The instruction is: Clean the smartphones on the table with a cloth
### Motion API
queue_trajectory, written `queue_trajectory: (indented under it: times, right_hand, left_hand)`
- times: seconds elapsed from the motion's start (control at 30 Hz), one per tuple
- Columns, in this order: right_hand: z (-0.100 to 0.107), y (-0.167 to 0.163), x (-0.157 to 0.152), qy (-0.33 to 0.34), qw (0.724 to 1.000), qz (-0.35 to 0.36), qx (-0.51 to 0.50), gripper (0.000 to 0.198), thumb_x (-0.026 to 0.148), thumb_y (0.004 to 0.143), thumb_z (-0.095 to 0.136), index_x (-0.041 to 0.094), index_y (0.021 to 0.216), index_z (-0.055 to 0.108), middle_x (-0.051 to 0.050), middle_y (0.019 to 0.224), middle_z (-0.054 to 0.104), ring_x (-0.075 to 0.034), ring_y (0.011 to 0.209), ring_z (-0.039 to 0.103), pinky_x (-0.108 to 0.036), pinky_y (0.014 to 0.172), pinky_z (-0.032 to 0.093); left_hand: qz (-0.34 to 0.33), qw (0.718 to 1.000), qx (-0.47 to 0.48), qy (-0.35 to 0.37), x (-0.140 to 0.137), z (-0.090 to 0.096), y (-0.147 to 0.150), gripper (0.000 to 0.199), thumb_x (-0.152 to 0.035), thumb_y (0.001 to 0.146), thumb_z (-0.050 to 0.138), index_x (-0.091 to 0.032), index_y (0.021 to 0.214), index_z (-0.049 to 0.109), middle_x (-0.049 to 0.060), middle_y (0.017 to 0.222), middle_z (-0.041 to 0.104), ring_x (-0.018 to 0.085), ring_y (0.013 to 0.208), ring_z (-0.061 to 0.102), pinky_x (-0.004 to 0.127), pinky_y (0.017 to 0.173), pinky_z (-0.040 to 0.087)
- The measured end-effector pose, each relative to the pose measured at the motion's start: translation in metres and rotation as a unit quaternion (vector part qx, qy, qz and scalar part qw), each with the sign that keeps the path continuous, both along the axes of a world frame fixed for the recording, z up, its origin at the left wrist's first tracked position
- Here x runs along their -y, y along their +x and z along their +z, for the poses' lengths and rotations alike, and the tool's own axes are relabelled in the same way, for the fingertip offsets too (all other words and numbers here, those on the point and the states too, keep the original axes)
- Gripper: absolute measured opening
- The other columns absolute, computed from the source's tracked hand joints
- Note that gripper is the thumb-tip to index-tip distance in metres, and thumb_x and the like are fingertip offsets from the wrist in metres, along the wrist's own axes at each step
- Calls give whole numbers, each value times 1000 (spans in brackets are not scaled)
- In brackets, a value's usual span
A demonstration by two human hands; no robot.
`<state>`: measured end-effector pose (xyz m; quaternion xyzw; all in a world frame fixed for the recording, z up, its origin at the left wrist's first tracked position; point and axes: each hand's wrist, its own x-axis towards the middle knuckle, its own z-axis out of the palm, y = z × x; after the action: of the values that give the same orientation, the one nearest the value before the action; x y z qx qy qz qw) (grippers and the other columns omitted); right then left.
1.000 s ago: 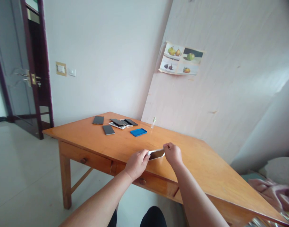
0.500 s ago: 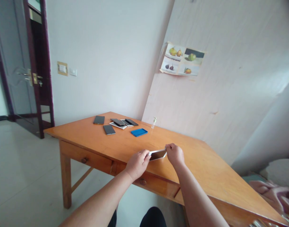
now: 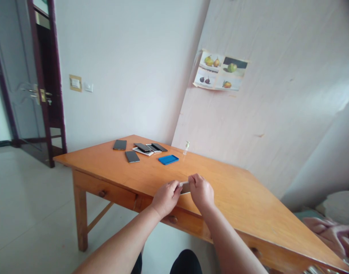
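Above the near edge of the wooden table, I hold a white-edged smartphone (image 3: 185, 188) tilted, its dark screen partly showing. My left hand (image 3: 165, 198) is closed on its left end, thumb along the edge. My right hand (image 3: 202, 191) has its fingers curled in at the phone's right part and covers that side. Whether anything thin sits between the right fingers is hidden. Beyond the hands a blue phone case (image 3: 168, 160) lies on the tabletop, apart from both.
Several phones lie farther back on the table (image 3: 231, 194): a dark one (image 3: 132, 156), another near the far left edge (image 3: 119, 144), and an overlapping group (image 3: 141, 146). A clear pump bottle (image 3: 186, 148) stands near the leaning board (image 3: 234, 125). Drawers are below.
My right hand has slid left along the phone, toward my left hand, so less of the screen shows. My left hand and the things on the table keep their places.
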<state>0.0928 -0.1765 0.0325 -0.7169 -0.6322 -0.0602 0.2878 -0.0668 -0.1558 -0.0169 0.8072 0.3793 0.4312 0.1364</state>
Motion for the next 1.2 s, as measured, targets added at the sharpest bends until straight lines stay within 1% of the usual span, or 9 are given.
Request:
queue_trajectory:
  times: [0.17,0.27,0.4,0.47,0.77,0.87,1.03,1.1,1.2]
  right_hand:
    - [3,39,-9,-16,997,-72,-19,39,40,101,32,21,99,66,-9,91,72,-19,77,62,-27,59,30]
    - [0,21,-3,-20,998,-51,-19,36,40,101,35,22,97,66,-6,90,72,-18,77,62,-26,60,31]
    - [-3,-25,10,-3,999,51,-5,29,39,100,40,25,93,65,-1,89,72,-15,79,63,-24,62,32]
    - [-2,-33,12,-1,997,75,1,29,39,99,40,26,91,65,-1,88,71,-15,79,62,-24,62,31]
    - [11,42,-14,-32,996,-72,-36,38,41,99,37,23,92,69,-6,85,72,-19,76,63,-26,58,32]
    - [7,22,-9,-28,997,-58,-33,36,41,99,38,23,92,68,-5,85,72,-18,76,63,-26,59,31]
    - [-2,-35,10,1,999,42,-21,30,40,99,41,27,89,66,0,87,72,-15,79,63,-24,62,32]
    - [-1,-38,11,1,999,50,-22,30,41,99,42,28,89,66,1,87,72,-15,79,63,-24,62,32]
    - [3,-13,2,-20,999,-6,-43,31,42,98,42,27,88,68,-2,85,72,-16,78,63,-25,61,32]
  left_hand:
    - [9,1000,5,-1,1,0,3,14,-26,97,44,-23,87,55,1,84,66,18,78,62,27,68,41]
    - [8,1000,8,-1,1,0,3,16,-27,97,44,-23,87,55,2,84,66,19,79,63,27,69,42]
    - [-4,1000,10,-1,1,1,0,17,-25,98,42,-22,89,56,4,87,68,19,83,65,27,70,44]
    - [-7,1000,10,0,1,1,-1,18,-25,98,41,-22,89,56,5,88,68,19,84,65,27,70,45]
    - [5,1000,0,2,0,2,0,17,-29,97,43,-23,86,54,2,85,66,18,80,62,27,68,42]
    - [2,1000,1,3,-1,1,0,16,-29,97,43,-23,87,54,3,85,66,19,79,62,28,69,42]
    - [-16,1000,18,1,-3,-1,-4,17,-26,97,41,-22,88,54,5,86,67,20,81,64,29,69,44]
    - [-16,1000,13,2,-3,0,-5,17,-26,97,40,-22,88,55,6,87,67,20,81,64,28,68,44]
    - [-6,1000,1,3,-4,0,-5,18,-29,98,41,-22,89,55,4,85,67,20,80,64,28,68,44]
